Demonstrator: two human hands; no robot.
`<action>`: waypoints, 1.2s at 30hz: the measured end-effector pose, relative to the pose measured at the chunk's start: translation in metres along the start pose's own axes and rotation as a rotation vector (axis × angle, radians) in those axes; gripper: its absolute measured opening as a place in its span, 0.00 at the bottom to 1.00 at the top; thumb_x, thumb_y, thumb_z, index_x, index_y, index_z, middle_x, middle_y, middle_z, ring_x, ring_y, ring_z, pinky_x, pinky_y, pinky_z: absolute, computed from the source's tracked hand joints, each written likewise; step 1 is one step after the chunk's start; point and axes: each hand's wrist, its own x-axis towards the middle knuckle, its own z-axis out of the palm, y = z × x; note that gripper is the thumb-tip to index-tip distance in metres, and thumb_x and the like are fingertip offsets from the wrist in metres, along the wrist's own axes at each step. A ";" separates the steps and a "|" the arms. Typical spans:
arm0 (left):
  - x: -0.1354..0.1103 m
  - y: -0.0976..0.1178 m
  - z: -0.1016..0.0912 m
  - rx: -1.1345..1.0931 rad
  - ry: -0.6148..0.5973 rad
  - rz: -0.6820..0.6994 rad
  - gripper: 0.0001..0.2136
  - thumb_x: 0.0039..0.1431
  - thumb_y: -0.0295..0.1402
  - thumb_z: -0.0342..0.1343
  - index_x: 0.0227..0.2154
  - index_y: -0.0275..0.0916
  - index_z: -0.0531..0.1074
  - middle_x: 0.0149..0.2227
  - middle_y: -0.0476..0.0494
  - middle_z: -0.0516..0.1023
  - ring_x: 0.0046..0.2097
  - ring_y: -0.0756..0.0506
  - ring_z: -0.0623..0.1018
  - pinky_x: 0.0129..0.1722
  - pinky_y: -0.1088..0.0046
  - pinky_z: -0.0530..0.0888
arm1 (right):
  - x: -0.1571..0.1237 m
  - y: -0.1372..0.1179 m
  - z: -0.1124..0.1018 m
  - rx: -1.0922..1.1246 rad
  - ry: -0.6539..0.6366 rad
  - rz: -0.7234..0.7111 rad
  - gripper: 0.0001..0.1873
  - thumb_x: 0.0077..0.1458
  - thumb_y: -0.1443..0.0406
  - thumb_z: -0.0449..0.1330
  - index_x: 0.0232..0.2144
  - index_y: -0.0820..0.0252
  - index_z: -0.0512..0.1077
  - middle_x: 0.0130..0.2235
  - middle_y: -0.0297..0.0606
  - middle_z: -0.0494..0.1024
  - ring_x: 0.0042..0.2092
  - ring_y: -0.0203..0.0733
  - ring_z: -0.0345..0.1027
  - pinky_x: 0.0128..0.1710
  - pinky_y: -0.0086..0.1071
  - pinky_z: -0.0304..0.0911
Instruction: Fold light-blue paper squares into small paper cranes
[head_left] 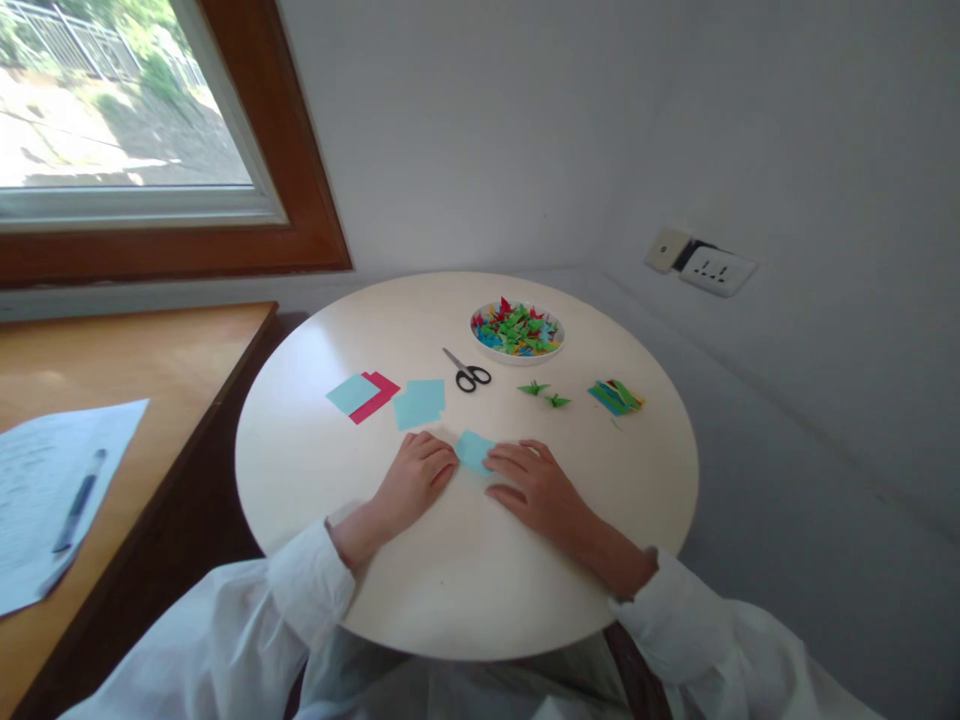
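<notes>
A small square of light blue paper (472, 451) lies on the round white table between my two hands. My left hand (420, 470) is closed, its curled fingertips at the paper's left corner. From the other side, my right hand (536, 488) rests its outstretched fingertips on the paper's right edge, the thumb apart below them. Just beyond my left hand lie more light blue paper sheets (420, 402). Farther left, another light blue square (352, 393) overlaps dark pink paper (385, 386).
Black-handled scissors (466, 378) lie mid-table, near two green folded paper cranes (534, 388). A white bowl (517, 359) heaped with colourful cranes stands behind. Coloured paper strips (615, 397) lie at right. A wooden desk (150, 340) holds written sheets and a pen (79, 502).
</notes>
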 end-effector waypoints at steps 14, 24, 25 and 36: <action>0.003 0.010 -0.007 -0.232 -0.086 -0.310 0.05 0.53 0.27 0.53 0.26 0.40 0.74 0.23 0.49 0.75 0.32 0.47 0.73 0.41 0.66 0.65 | 0.012 -0.002 -0.002 0.208 -0.098 0.284 0.08 0.55 0.70 0.53 0.29 0.59 0.72 0.34 0.37 0.78 0.39 0.39 0.69 0.41 0.36 0.56; -0.002 0.009 -0.002 -0.374 -0.039 -0.429 0.11 0.56 0.30 0.49 0.42 0.40 0.66 0.31 0.48 0.79 0.36 0.47 0.75 0.44 0.65 0.65 | 0.039 -0.008 0.001 0.078 -0.187 0.544 0.10 0.54 0.68 0.53 0.25 0.60 0.72 0.30 0.39 0.78 0.31 0.39 0.68 0.32 0.31 0.55; -0.001 0.010 -0.003 -0.371 -0.041 -0.421 0.10 0.56 0.30 0.49 0.42 0.40 0.66 0.31 0.48 0.79 0.36 0.47 0.75 0.44 0.65 0.65 | 0.040 -0.008 0.001 0.053 -0.193 0.550 0.09 0.54 0.67 0.53 0.26 0.60 0.72 0.30 0.39 0.78 0.31 0.40 0.68 0.32 0.31 0.54; 0.001 0.018 -0.012 -0.271 -0.163 -0.323 0.11 0.57 0.26 0.46 0.39 0.41 0.72 0.36 0.45 0.77 0.41 0.45 0.72 0.44 0.61 0.60 | 0.038 -0.010 0.006 -0.060 -0.132 0.552 0.07 0.54 0.66 0.54 0.26 0.59 0.70 0.29 0.35 0.78 0.32 0.40 0.67 0.35 0.34 0.48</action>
